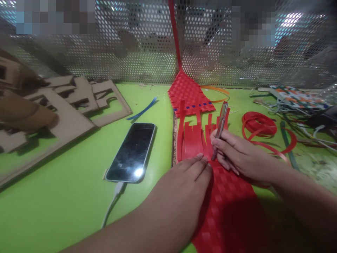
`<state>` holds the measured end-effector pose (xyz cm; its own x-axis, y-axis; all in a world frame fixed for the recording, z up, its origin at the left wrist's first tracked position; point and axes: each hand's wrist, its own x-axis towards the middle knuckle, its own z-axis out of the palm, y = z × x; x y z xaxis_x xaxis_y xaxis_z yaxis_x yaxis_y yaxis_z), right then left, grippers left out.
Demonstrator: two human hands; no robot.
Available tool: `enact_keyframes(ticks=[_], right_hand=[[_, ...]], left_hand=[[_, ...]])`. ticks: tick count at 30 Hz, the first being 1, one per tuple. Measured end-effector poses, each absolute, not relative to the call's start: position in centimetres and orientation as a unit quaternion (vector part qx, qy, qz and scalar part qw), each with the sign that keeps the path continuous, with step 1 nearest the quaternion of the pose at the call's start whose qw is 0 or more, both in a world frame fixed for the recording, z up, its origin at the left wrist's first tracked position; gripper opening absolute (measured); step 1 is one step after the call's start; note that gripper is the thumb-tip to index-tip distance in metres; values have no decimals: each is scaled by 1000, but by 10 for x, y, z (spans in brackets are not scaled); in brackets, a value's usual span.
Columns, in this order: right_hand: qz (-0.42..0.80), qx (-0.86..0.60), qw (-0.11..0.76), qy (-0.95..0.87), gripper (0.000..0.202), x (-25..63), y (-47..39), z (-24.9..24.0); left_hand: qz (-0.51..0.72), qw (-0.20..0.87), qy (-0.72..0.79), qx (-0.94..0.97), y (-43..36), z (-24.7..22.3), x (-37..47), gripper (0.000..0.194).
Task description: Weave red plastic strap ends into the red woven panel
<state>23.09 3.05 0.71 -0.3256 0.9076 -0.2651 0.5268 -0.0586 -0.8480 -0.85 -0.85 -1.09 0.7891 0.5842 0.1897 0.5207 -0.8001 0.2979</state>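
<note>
A red woven strip mat (226, 196) runs from the near edge to the middle of the table, its loose red strips (193, 138) pointing away from me. My left hand (188, 182) lies flat on the weave at the base of these strips, fingers stretched out. Close beside it, my right hand (231, 149) grips a slim silver pen-like metal tool (223, 117) upright, its lower tip against the weave. The tool's exact kind is unclear. Beyond the strips lies a pointed red woven piece (186, 91) with a blue-checked band, and a red strap rises from its top.
A smartphone (133, 153) with a white cable (113, 205) lies to the left. Cut cardboard pieces (71, 116) fill the far left. To the right are a red strip coil (259, 123) and a multicoloured woven piece (300, 97). A perforated metal panel (147, 45) stands behind.
</note>
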Motion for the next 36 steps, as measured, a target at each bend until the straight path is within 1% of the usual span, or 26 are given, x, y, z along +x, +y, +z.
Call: enact_keyframes(ticks=[6,11,14,17,21,24,27,30,33,36], right_hand=[[535,-541,221,-610,43,232,29,3],[488,-528,210,-663,35,235,30,3],[481,-536,191,-668,32,233,30,7],[478,-547,188,-661,37,230,30,8],[496,-558,212,-631,43,231,30,3],[525,-546,226,-613,42,234,29,-2],[513,-530,234,-633,39,237,29,-3],[477,-530,216,-667,39,236,30,0],[478,-540,193,-665,40,233,31,4],[490,-553,205,-642,42,231,31,4]], left_hand=[[133,111,292,941,-9,-11,-8,52],[134,119,288,941,-8,-10,-9,51],[134,123,292,939,-8,-10,-9,51],[142,124,290,938,-8,-10,-9,50],[142,120,290,939,-7,-11,-8,49],[142,115,293,938,-7,-12,-8,50],[139,114,292,939,-9,-13,-8,51],[142,119,293,938,-9,-12,-8,50],[143,121,293,938,-7,-12,-7,50],[146,120,291,938,-6,-12,-8,50]])
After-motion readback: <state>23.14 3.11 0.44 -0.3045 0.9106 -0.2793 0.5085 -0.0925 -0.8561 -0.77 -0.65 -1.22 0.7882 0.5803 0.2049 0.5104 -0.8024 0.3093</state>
